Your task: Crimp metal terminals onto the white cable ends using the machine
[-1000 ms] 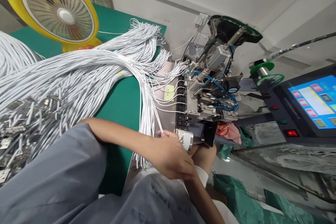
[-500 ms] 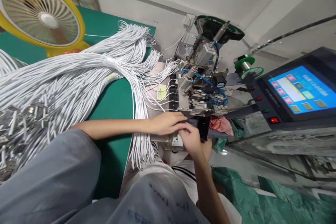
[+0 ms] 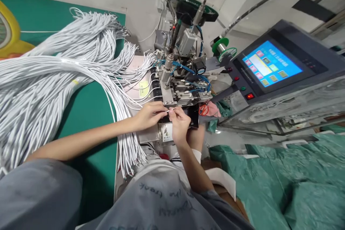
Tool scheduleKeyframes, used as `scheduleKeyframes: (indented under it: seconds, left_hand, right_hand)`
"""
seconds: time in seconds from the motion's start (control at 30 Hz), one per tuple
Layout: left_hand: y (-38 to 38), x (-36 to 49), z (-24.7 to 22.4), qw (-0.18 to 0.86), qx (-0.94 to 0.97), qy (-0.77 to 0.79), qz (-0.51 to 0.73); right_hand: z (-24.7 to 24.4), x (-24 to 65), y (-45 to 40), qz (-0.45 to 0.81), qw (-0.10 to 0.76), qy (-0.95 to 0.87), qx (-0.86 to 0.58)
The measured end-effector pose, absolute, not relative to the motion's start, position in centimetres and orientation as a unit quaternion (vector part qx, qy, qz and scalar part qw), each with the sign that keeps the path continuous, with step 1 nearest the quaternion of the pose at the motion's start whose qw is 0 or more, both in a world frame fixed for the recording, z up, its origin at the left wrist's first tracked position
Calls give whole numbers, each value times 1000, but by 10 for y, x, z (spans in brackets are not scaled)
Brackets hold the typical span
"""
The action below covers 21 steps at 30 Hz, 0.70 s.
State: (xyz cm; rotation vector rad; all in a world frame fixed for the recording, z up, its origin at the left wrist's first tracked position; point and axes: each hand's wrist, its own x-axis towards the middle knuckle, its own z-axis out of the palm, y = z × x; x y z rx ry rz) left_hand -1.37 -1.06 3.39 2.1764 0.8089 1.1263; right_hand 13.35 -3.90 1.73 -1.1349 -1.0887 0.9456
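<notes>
My left hand point(image 3: 151, 115) pinches a thin white cable end just in front of the machine point(image 3: 179, 90). Close beside it, my right hand point(image 3: 179, 122) has its fingertips together at the tip of the same cable. Several white cables run from the pink board point(image 3: 134, 64) into the black slots point(image 3: 157, 90) at the machine's left edge. A large bundle of white cables point(image 3: 70, 61) lies across the green table point(image 3: 86, 115), and part of it hangs over the near edge, left of my hands.
A control box with a lit blue screen point(image 3: 272, 64) stands at the right. Part of a yellow fan point(image 3: 13, 39) shows at the left. Red-handled scissors point(image 3: 204, 109) lie beside a pink cloth point(image 3: 214, 109). Green sheeting point(image 3: 296, 172) covers the lower right.
My hands have moved slightly apart from overlapping, and a cable end now shows between their fingertips. The view has shifted to the right, with less of the fan visible.
</notes>
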Motion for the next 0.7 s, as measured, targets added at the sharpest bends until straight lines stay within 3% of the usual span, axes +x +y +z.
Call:
scheduleKeyframes:
  seconds: [0.27,0.43,0.7]
  left_hand:
    - [-7,-16,36,263,834,275,400]
    - [-8,-15,36,275,823,294,400]
    - [-14,-9,41,354,758,321,445]
  right_hand:
    - [34,152,-42,278,531,-598,-532]
    - [40,155,-40,345,494,-596,-530]
    - [22,139,-40,482,591,-460,-455]
